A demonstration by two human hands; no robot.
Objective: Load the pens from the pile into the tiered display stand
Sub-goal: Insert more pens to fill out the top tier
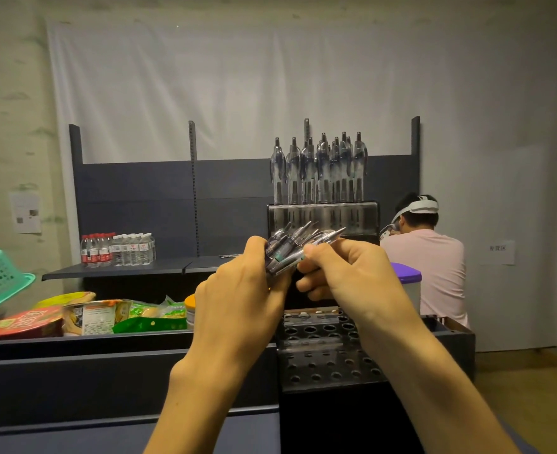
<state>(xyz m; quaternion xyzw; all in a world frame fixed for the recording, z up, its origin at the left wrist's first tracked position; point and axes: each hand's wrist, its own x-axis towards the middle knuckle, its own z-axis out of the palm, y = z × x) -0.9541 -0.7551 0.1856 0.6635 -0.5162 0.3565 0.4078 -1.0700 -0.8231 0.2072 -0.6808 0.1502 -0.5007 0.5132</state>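
Both hands raised with a bundle of pens before the tiered display stand.

The left hand grips a bundle of clear pens, tips pointing up and right; the right hand pinches 1 of them. Behind, more pens stand upright in the top tier of the display stand; its lower holes sit empty. Bottled water lines the far shelf.

both hands raised together, left hand and right hand curled closed.
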